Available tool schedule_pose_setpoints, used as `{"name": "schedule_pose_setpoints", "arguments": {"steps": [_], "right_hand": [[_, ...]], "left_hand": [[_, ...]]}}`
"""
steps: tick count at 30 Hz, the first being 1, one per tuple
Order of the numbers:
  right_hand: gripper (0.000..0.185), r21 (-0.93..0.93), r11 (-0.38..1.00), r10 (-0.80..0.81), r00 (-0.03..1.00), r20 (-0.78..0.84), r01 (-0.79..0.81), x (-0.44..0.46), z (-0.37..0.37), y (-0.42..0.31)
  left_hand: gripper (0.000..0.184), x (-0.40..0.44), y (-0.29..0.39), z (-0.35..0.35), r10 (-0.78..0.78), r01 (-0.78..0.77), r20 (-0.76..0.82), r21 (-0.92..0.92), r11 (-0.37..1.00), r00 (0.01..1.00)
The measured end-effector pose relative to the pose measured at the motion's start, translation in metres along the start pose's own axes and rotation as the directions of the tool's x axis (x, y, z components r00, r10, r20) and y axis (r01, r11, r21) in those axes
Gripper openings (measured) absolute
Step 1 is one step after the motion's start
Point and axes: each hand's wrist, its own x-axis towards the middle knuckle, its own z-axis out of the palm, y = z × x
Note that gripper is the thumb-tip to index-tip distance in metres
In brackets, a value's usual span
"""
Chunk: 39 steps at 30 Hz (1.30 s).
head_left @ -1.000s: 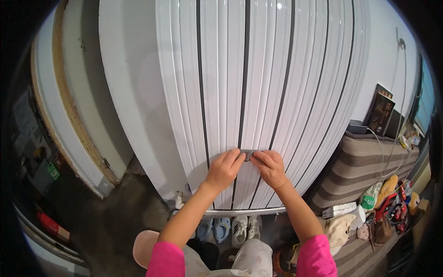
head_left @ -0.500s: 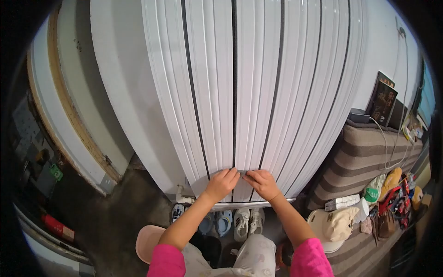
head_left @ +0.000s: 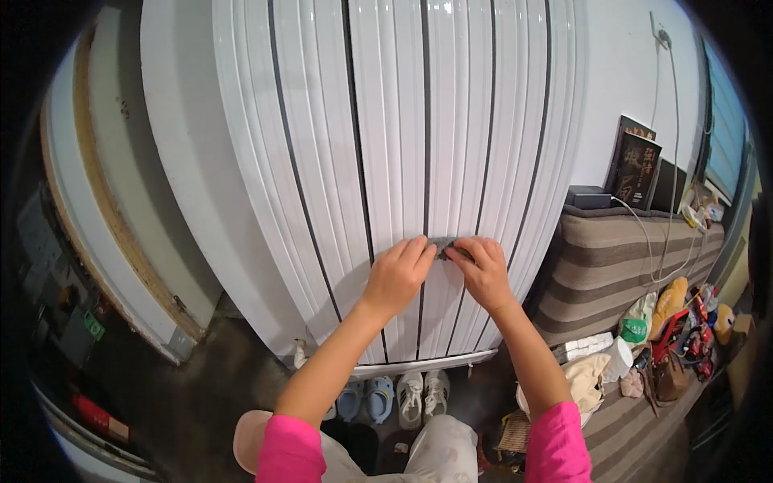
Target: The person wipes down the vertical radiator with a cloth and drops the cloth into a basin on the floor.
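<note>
A small dark grey cloth (head_left: 441, 244) lies against the front of a tall white radiator (head_left: 394, 153) with vertical slats and dark gaps between them. My left hand (head_left: 398, 276) has its fingers closed on the cloth's left end. At the other end, my right hand (head_left: 485, 272) pinches the cloth between thumb and fingers. Both hands are close together over the lower part of the slats. Much of the cloth is hidden by the fingers.
Blue clogs (head_left: 380, 398) and white sneakers (head_left: 410, 400) stand on the floor under the radiator. To the right, a striped sofa (head_left: 612, 249) carries a cream cap (head_left: 586, 382), a brown pouch (head_left: 670, 381) and books (head_left: 636, 169). A door frame (head_left: 105, 153) stands left.
Both hands have moved up the radiator, and more of the grey cloth shows between them. The view has turned slightly to the right.
</note>
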Motion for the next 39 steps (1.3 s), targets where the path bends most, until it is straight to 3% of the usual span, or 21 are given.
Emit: {"name": "schedule_pose_setpoints", "arguments": {"steps": [7,10,15,21,24,27,33,36,39], "right_hand": [[0.025,0.115,0.993,-0.025,0.999,0.026,0.022,-0.046,0.02,0.005],[0.024,0.157,0.988,-0.021,0.998,0.058,0.012,-0.073,0.026,-0.002],[0.02,0.187,0.982,-0.024,0.99,0.142,-0.003,-0.112,0.033,-0.015],[0.017,0.181,0.983,-0.008,0.974,0.225,-0.034,-0.135,0.033,-0.028],[0.018,0.18,0.982,-0.007,0.956,0.294,-0.048,-0.129,0.023,-0.03],[0.018,0.077,0.997,0.011,0.962,0.274,-0.033,-0.106,-0.003,-0.013],[0.025,-0.21,0.976,0.053,0.998,-0.024,-0.057,-0.046,-0.035,0.043],[0.028,-0.133,0.987,0.09,0.996,-0.026,-0.093,-0.045,-0.03,0.054],[0.032,-0.083,0.992,0.092,0.992,-0.088,-0.099,-0.069,-0.016,0.052]], "left_hand": [[0.029,-0.044,0.003,0.04,-0.001,0.0,-0.014,-0.04,0.999,1.0],[0.027,-0.067,0.011,0.051,0.034,-0.035,0.032,0.028,0.999,0.999],[0.03,-0.104,0.019,0.06,0.048,-0.043,0.192,-0.028,0.999,0.98],[0.027,-0.116,0.03,0.063,0.024,-0.02,0.248,-0.02,1.0,0.968],[0.029,-0.109,0.036,0.055,-0.073,0.097,0.432,-0.035,0.995,0.899],[0.032,-0.077,0.033,0.051,-0.044,0.1,0.343,-0.147,0.984,0.938],[0.037,0.021,0.04,0.051,0.074,-0.073,0.004,-0.112,0.991,0.997],[0.036,0.032,0.041,0.064,0.013,-0.013,0.007,-0.041,0.999,1.0],[0.038,0.021,0.046,0.077,0.058,-0.059,0.031,0.018,0.998,0.998]]}}
